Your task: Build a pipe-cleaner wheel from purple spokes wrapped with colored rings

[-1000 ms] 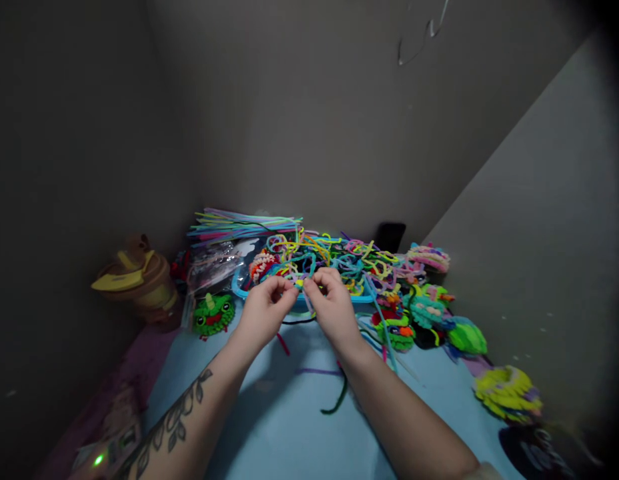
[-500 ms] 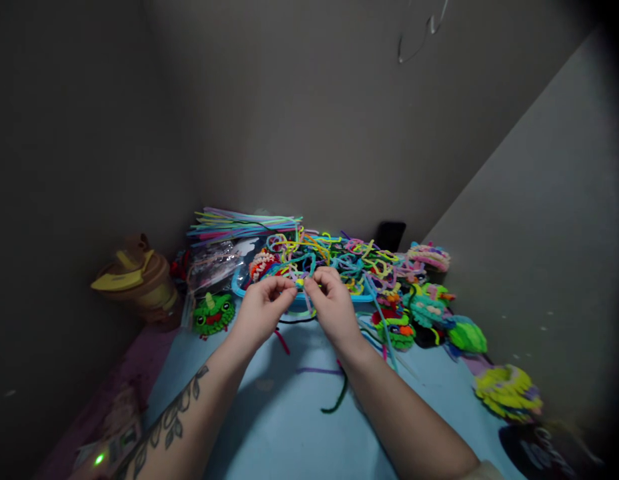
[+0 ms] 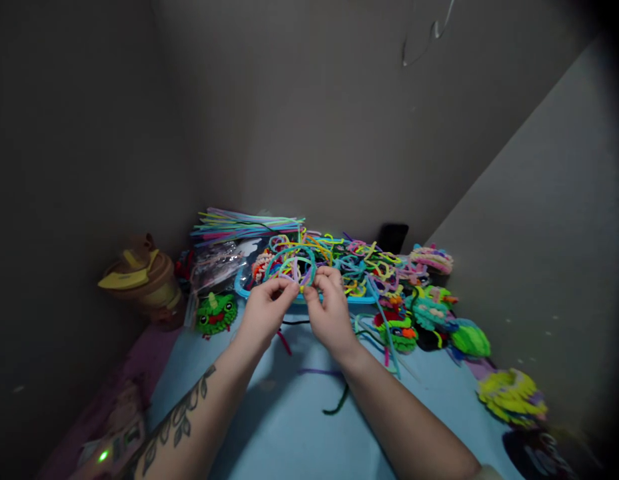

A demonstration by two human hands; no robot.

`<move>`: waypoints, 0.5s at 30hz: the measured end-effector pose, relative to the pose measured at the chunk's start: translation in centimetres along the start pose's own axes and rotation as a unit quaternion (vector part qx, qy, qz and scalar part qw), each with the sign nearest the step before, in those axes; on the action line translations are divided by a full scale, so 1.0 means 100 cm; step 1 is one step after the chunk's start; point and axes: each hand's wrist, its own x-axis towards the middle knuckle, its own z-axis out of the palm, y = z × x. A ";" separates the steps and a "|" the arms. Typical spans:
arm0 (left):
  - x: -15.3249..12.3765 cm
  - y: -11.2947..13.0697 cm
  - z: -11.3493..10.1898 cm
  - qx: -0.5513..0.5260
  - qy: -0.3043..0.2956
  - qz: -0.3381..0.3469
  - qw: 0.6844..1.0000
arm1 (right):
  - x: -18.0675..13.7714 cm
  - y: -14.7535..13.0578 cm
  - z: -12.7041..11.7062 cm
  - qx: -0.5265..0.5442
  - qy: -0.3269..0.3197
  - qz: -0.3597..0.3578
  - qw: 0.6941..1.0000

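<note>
My left hand and my right hand are close together over the front rim of a blue tray. The thumb and forefinger of each hand pinch the lower part of a pipe cleaner loop. It looks teal, with lilac and pale strands inside it, and rises above my fingertips. A small yellow bit shows between the fingers. Behind, the tray is heaped with tangled pipe cleaners, so the loop's outline partly blends in. My fingertips hide the pinched spot.
Straight pipe cleaners lie in a bundle at the back left. A green fuzzy figure sits left, near a brown pot. Several fuzzy pieces line the right side. Loose strands lie on the blue tabletop; a dark phone-like object leans behind.
A loop that hung below my fingers no longer shows there, and a teal loop now stands above them. Both hands stay pinched at nearly the same spot. The view has shifted slightly.
</note>
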 end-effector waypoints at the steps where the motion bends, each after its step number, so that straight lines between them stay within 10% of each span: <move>1: 0.000 -0.001 0.000 -0.002 0.003 0.003 1.000 | 0.000 0.000 0.000 0.001 0.000 0.003 1.000; 15: 0.001 0.006 -0.002 0.076 -0.019 0.008 0.997 | 0.010 0.010 -0.005 0.139 -0.023 0.128 0.982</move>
